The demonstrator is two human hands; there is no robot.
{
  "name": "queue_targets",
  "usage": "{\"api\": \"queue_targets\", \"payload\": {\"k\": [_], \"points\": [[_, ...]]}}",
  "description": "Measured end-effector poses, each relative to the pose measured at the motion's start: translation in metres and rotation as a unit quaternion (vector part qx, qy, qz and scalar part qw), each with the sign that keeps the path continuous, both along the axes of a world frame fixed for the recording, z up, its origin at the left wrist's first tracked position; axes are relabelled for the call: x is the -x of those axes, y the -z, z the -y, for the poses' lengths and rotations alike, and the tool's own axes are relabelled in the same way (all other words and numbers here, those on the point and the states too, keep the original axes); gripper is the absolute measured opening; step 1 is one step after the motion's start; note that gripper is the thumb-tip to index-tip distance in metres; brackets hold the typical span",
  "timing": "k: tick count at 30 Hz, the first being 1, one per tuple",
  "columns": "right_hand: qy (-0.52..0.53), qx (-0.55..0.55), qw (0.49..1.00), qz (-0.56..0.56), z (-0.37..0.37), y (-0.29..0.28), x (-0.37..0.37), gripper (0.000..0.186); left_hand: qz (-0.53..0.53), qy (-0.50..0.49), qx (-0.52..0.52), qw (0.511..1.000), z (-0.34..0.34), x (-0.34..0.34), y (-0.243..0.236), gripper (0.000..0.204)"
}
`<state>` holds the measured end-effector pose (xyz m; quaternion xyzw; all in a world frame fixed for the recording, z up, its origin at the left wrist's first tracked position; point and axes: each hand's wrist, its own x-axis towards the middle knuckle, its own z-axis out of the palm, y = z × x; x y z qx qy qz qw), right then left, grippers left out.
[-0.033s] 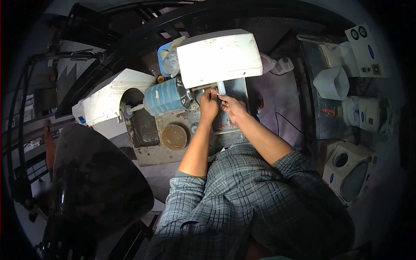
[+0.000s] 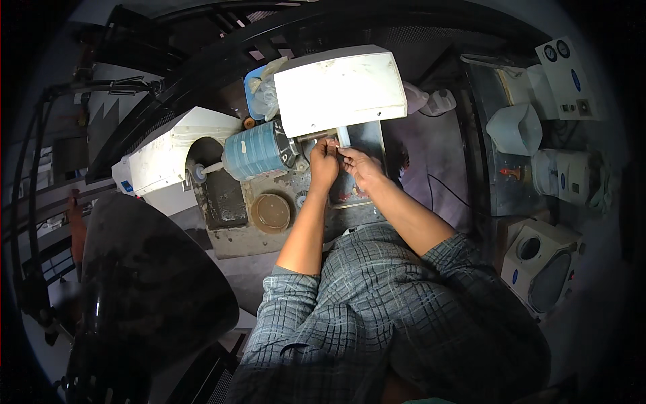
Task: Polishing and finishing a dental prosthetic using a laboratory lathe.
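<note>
Under the front edge of a white hood point(image 2: 340, 87), both of my hands are close together at a white wheel point(image 2: 344, 137) on a metal shaft point(image 2: 315, 135). The fingers of my left hand point(image 2: 324, 167) are closed in a pinch just left of the wheel. A small pinkish piece point(image 2: 334, 143) shows at those fingertips, too little of it visible to name its kind. From the right, my right hand point(image 2: 363, 168) reaches in with its fingertips pinched near the same piece. Whatever lies between the right fingertips is hidden. Below the hands sits a metal tray point(image 2: 351, 202) with reddish bits in it.
Left of my hands lies a blue ribbed cylinder point(image 2: 256, 151), beside a second white hood point(image 2: 171, 151). A brown round bowl point(image 2: 271, 213) stands on the bench. A dark lamp shade point(image 2: 155, 276) fills the lower left. White machines point(image 2: 542, 262) stand at right.
</note>
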<state>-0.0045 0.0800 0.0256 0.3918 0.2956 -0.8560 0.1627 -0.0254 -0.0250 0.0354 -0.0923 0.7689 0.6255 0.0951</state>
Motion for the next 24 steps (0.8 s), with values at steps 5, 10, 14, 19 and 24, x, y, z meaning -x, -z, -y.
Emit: {"api": "queue_targets", "payload": {"k": [5,10,14,19,24], "points": [[-0.022,0.006,1.000,-0.006,0.001,0.005,-0.001,0.010,-0.021,0.012,0.009,1.000,0.003,0.001,0.001,0.018],[0.004,0.019,1.000,-0.010,-0.001,-0.002,0.001,0.009,-0.036,-0.003,0.010,0.999,-0.002,0.000,0.001,0.019],[0.004,0.014,1.000,-0.008,-0.004,0.007,0.001,0.008,-0.036,-0.001,0.038,0.999,-0.006,0.000,0.000,0.019],[-0.003,0.005,1.000,-0.005,-0.001,0.008,0.001,0.010,-0.025,-0.008,0.014,1.000,-0.003,-0.002,0.001,0.019],[-0.015,-0.036,0.998,-0.049,-0.002,0.006,-0.005,0.011,-0.050,-0.002,-0.021,0.999,0.001,-0.005,0.000,0.018]]}}
